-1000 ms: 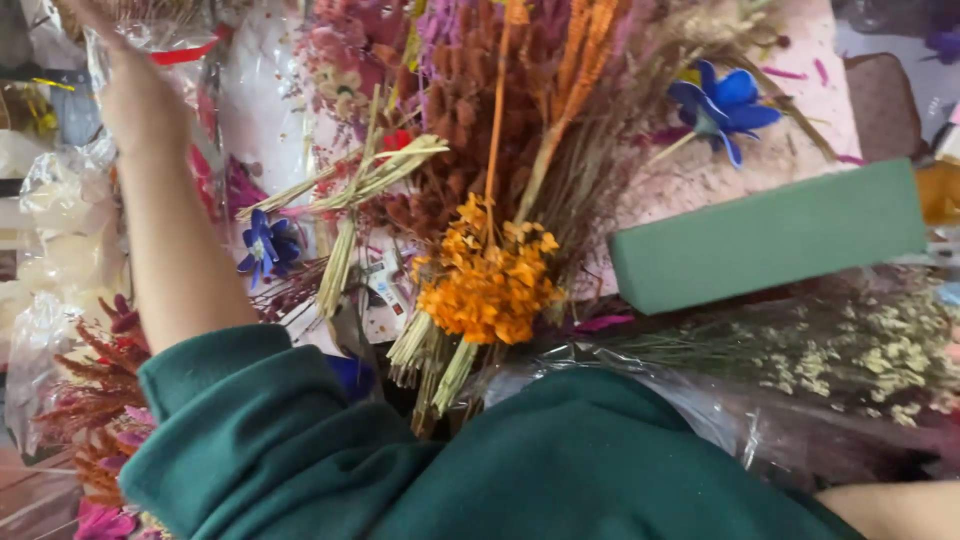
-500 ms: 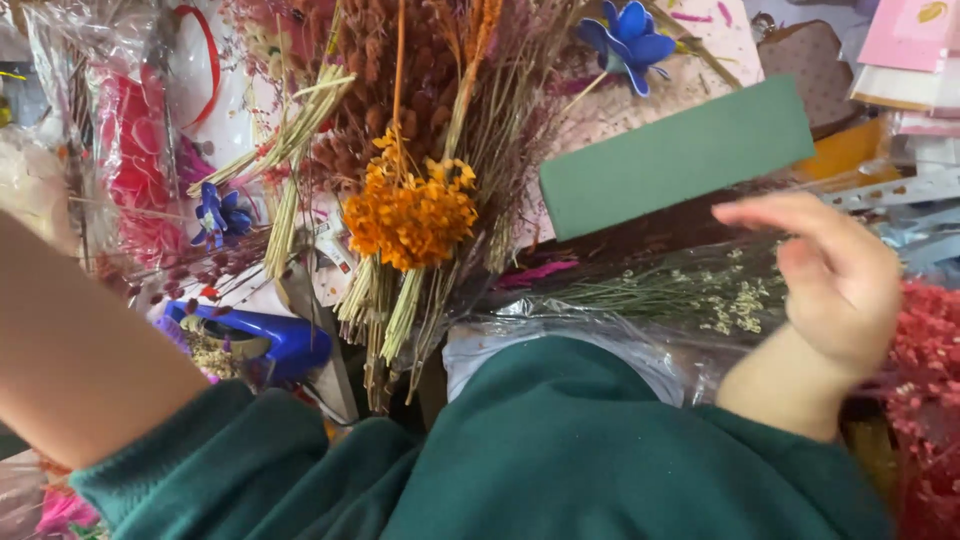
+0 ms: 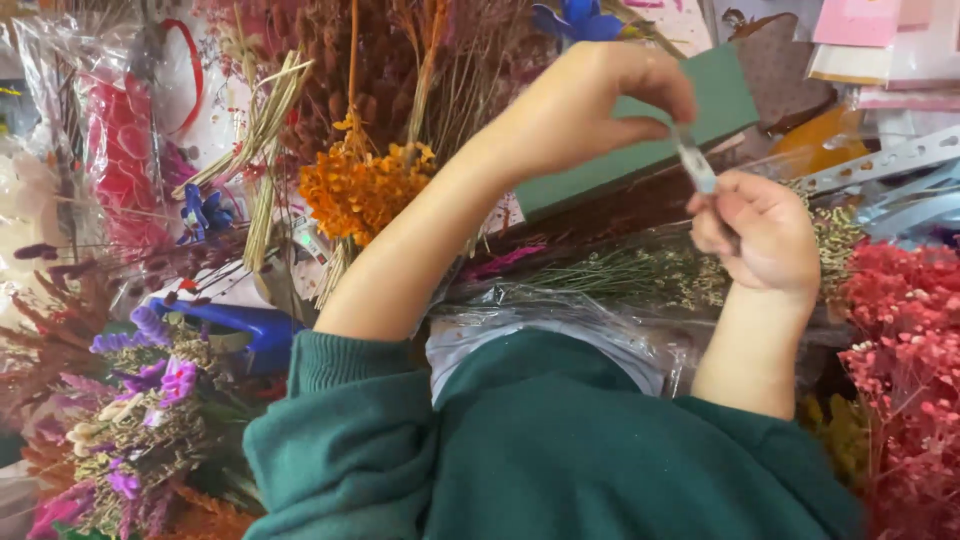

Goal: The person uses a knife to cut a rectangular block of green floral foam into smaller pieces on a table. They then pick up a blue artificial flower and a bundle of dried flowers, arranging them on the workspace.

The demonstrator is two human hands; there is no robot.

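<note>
Left hand [image 3: 600,105]: raised over the middle of the bench, thumb and forefinger pressed together on the upper end of a small, pale, clear strip [image 3: 695,165] that looks like tape or a narrow wrapper; blur keeps its kind uncertain. Half a second back this hand was out of sight and only the forearm crossed the lower left; it has now swung in above the flowers.

Right hand [image 3: 760,235]: curled into a loose fist just below the left, fingers closed on the lower end of the same strip. Earlier it hung half-open and empty over the wrapped stems; now both hands meet on the one item, which points to it being stretched or peeled between them.

Strip: held in the air between the two hands, in front of the green foam block [image 3: 650,130], touching nothing else.

Around: cellophane-wrapped bundle of pale green sprigs [image 3: 620,275] directly beneath the hands; orange dried flower bunch [image 3: 360,190] to the left of the left forearm; blue tool [image 3: 250,325] near the left elbow; red dried flowers [image 3: 900,340] beside the right wrist; purple mixed bunch [image 3: 150,380] at lower left.
</note>
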